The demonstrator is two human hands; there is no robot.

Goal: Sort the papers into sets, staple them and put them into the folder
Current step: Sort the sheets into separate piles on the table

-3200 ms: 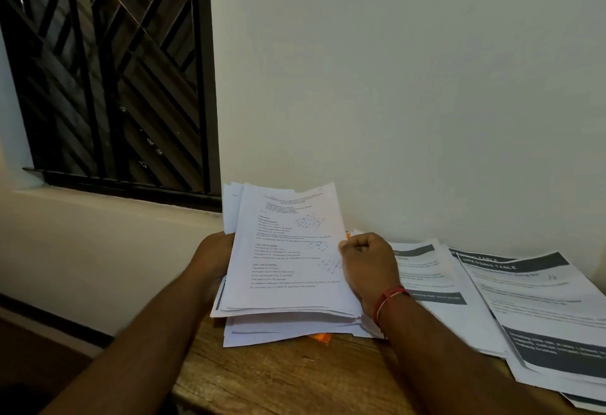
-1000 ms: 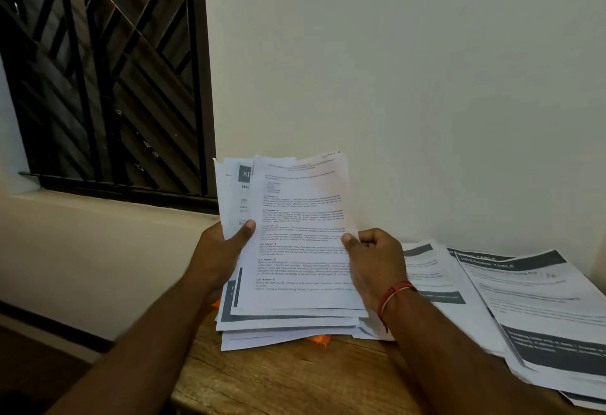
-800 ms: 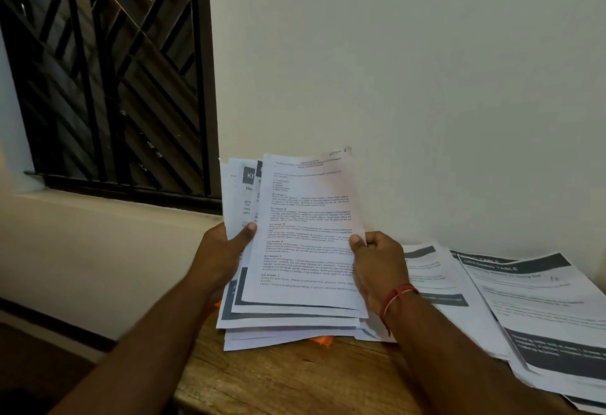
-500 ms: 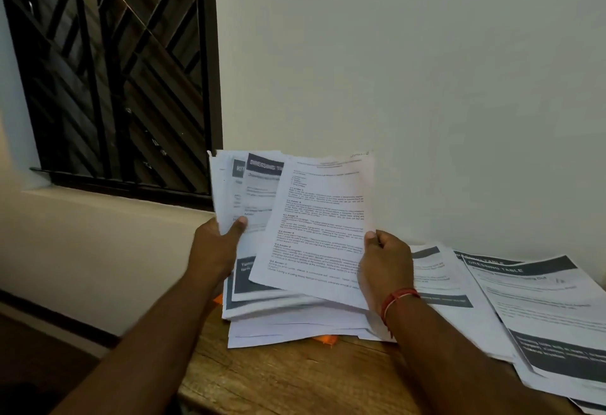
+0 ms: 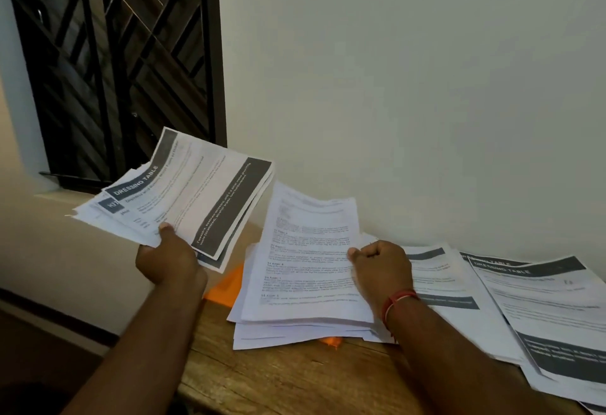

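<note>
The left hand (image 5: 167, 258) curls its fingers round a fanned bundle of white sheets with dark grey header bands (image 5: 190, 198), held aloft, thumb on top. The right hand (image 5: 382, 267) pinches the right edge of a white text-filled sheet (image 5: 305, 260) topping a loose paper pile (image 5: 278, 332) on the wooden surface (image 5: 278, 378). An orange flat folder (image 5: 224, 285) peeks from under that pile, between the hands. Grey-banded printouts (image 5: 541, 309) lie right of the right fingers.

Dim, warm indoor light; soft shadows; fine print blurred; wide-angle bending at edges.
</note>
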